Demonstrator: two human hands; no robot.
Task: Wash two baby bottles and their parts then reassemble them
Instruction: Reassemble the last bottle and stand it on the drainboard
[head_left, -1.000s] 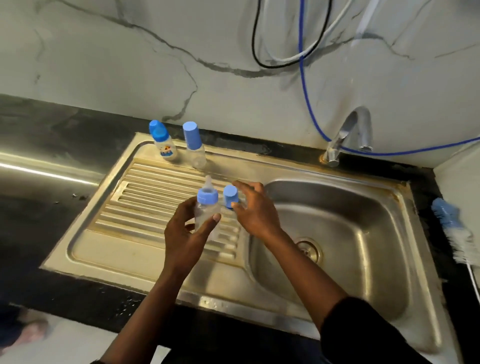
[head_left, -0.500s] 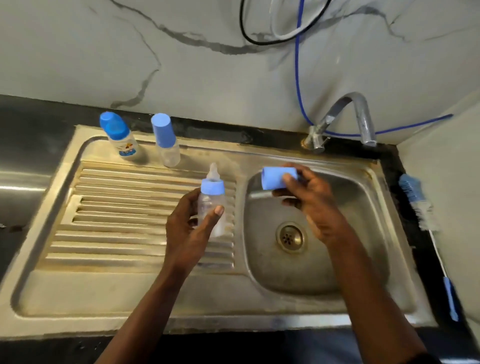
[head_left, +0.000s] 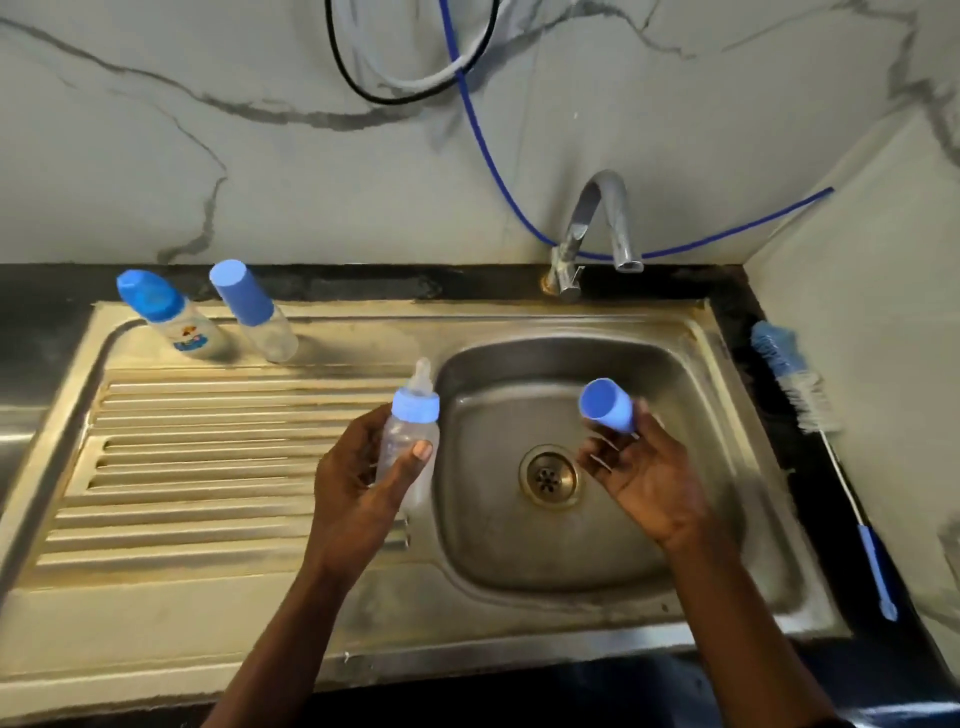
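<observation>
My left hand (head_left: 358, 488) grips a clear baby bottle (head_left: 408, 447) with a blue collar and a clear teat, upright over the left rim of the basin. Over the basin, palm up, my right hand (head_left: 644, 467) holds the bottle's blue cap (head_left: 608, 405) at its fingertips, the cap's open end facing left. A second clear bottle (head_left: 257, 317) with its blue cap on stands at the back of the drainboard. Beside it stands a small printed bottle (head_left: 174, 319) with a blue lid.
The steel sink (head_left: 561, 566) has a drain (head_left: 548, 478) at its middle and a ribbed drainboard (head_left: 208, 467) to the left. A tap (head_left: 597, 228) rises behind the basin. A blue-and-white bottle brush (head_left: 810, 410) lies on the dark counter at right. Cables hang on the wall.
My right hand has carried the blue cap away from the bottle, rightward over the basin, and turned palm up. My left hand keeps the bottle, now nearer the basin's rim.
</observation>
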